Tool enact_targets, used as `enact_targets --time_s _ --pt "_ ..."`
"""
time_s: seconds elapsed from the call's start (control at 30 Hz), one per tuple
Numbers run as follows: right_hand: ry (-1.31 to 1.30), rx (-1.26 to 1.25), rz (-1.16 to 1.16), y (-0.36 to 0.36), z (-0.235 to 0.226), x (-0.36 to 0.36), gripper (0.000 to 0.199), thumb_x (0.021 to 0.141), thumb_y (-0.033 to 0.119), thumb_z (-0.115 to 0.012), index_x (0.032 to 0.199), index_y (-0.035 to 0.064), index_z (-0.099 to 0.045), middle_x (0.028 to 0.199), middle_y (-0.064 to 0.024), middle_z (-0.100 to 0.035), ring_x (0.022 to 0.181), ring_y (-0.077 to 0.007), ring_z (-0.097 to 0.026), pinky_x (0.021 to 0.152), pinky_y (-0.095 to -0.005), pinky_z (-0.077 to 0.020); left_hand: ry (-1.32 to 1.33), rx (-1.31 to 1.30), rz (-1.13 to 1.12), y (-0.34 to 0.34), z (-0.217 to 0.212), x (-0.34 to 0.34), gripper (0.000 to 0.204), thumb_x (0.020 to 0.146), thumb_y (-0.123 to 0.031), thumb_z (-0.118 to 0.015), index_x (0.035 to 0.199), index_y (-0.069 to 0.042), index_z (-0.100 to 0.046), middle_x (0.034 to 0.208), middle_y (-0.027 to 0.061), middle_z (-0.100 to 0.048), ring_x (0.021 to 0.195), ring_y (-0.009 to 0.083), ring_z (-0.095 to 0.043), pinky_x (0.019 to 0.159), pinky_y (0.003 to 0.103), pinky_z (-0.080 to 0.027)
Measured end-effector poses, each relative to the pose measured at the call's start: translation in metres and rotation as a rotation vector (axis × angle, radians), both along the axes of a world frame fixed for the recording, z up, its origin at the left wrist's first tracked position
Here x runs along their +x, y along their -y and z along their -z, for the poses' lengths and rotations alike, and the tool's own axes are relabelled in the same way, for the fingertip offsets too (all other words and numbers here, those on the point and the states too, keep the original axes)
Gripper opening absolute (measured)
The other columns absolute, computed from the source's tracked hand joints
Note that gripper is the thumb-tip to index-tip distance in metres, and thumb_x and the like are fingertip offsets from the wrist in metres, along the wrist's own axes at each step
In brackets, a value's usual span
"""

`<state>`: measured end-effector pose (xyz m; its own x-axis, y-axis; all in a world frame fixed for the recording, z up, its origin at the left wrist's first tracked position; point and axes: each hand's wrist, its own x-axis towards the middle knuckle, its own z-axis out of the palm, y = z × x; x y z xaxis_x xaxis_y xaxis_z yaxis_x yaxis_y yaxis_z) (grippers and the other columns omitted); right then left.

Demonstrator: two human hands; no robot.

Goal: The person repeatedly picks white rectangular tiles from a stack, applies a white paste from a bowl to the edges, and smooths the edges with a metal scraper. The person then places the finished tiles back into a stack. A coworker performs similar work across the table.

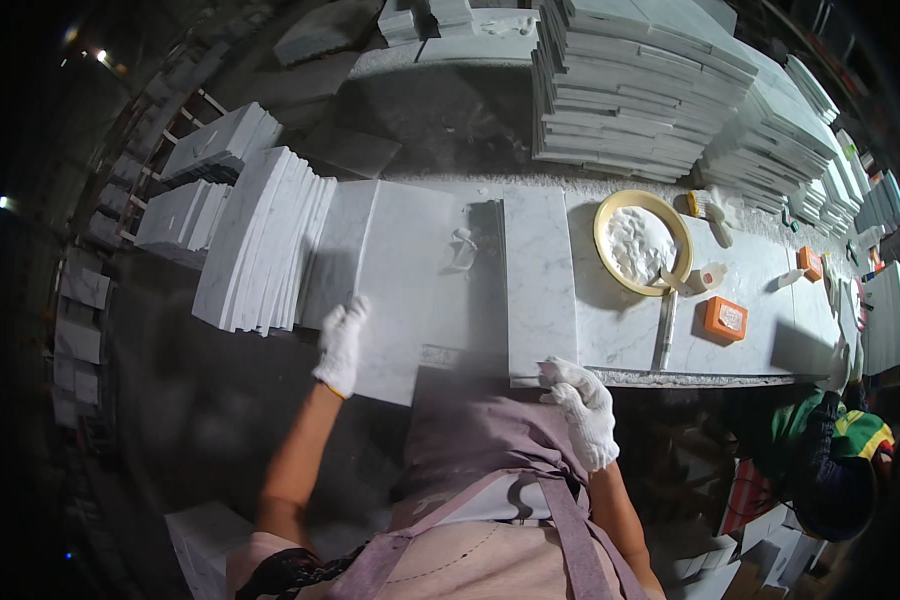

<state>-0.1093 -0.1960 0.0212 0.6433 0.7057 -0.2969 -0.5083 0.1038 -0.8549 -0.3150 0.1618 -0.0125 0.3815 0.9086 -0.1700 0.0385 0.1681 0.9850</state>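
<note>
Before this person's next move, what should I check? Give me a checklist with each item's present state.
1. Gloves on: ok. The left hand and right hand both wear white gloves.
2. Right hand free: cannot tell. Its fingers are curled, and anything between them is too small to make out.
3. Left hand's grip: cannot tell. It is at the near end of the flat slabs, but finger contact is unclear.
4. Yellow bowl apart from both hands: ok. It stands farther right.
5. Surface free of scraps: not ok. A crumpled pale scrap lies left of the narrow slab.
</note>
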Motion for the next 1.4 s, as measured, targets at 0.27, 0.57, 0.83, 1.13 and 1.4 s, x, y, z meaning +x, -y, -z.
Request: enact_targets --time_s 0.27,0.57,0.83,1.13,1.4 --pt "0.044 -0.198 0.124 0.046 0.042 -0.013 0.031 0.102 0.022 -0.073 0.123 -0.0010 -0.069 0.112 -0.0118 -0.076 0.102 -0.0207 -0.072 0.088 -0.0384 -0.0611 -0.651 0.069 -0.043 -0.126 -0.005 0.003 0.044 0.105 -0.039 -0.063 0.102 0.004 -0.074 0.098 0.0061 -0.074 0.092 0.0130 -0.066 0.088 0.029 -0.053" --pt "0.017 -0.141 0.104 0.028 0.032 -0.016 0.028 0.103 0.020 -0.071 0.121 -0.0007 -0.069 0.110 -0.0109 -0.076 0.101 -0.0199 -0.073 0.087 -0.0383 -0.0621 -1.042 0.293 -0.036 -0.144 -0.009 0.013 0.068 0.101 -0.061 -0.053 0.106 0.003 -0.074 0.103 0.0230 -0.076 0.099 0.0405 -0.070 0.087 0.048 -0.051" --pt "0.019 -0.206 0.090 0.037 0.034 -0.011 0.030 0.103 0.022 -0.072 0.123 -0.0007 -0.069 0.111 -0.0110 -0.076 0.101 -0.0199 -0.072 0.087 -0.0383 -0.0617 -1.154 0.388 -0.046 -0.132 -0.005 0.011 0.065 0.100 -0.059 -0.054 0.114 0.002 -0.070 0.116 0.0292 -0.071 0.113 0.0443 -0.068 0.094 0.053 -0.051" --pt "0.027 -0.210 0.130 0.045 0.038 -0.007 0.032 0.102 0.025 -0.074 0.120 0.0001 -0.070 0.109 -0.0097 -0.075 0.101 -0.0192 -0.072 0.087 -0.0385 -0.0613 -1.324 0.796 -0.036 -0.075 -0.039 0.027 0.059 0.093 -0.044 -0.071 0.139 -0.008 -0.061 0.147 0.0197 -0.056 0.136 0.0391 -0.053 0.110 0.051 -0.047" --pt "-0.046 -0.174 0.087 0.032 0.031 -0.009 0.030 0.102 0.020 -0.074 0.123 -0.0004 -0.069 0.112 -0.0099 -0.076 0.103 -0.0197 -0.072 0.088 -0.0386 -0.0615 -1.186 1.230 0.212 -0.041 -0.006 0.061 0.057 0.088 -0.033 -0.077 0.140 -0.015 -0.062 0.150 0.0094 -0.054 0.141 0.0353 -0.046 0.116 0.051 -0.041"
